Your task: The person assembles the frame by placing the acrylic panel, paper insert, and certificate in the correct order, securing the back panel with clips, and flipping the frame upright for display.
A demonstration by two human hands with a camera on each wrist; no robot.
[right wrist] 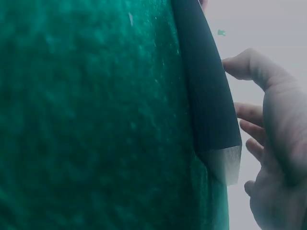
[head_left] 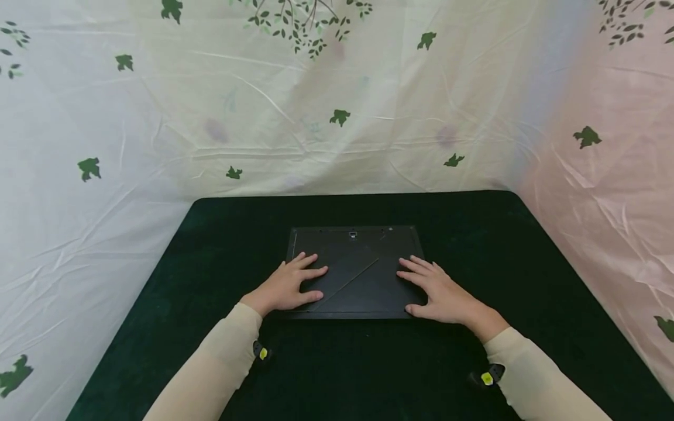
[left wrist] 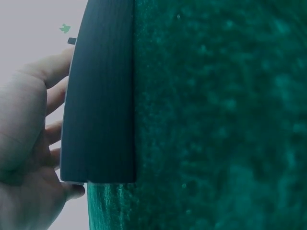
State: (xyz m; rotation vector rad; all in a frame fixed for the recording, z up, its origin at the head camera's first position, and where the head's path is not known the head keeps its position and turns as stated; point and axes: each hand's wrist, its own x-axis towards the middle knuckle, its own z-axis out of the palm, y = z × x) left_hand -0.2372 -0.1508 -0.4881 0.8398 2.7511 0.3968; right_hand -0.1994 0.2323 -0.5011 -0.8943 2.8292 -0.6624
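A flat black rectangular panel, which looks like a picture frame lying back side up, sits on the dark green table. Its back shows a small metal hanger near the far edge and a thin diagonal line. On its left part rests my left hand, fingers spread. My right hand lies on the right part, fingers extended. The left wrist view has the thick side edge of the frame beside the hand. In the right wrist view the frame's edge stands next to the right hand.
The dark green cloth-covered table extends around the frame on every side. Behind and at both sides hangs a pale curtain printed with leaves and green bird shapes. Both sleeves carry a small dark wrist device.
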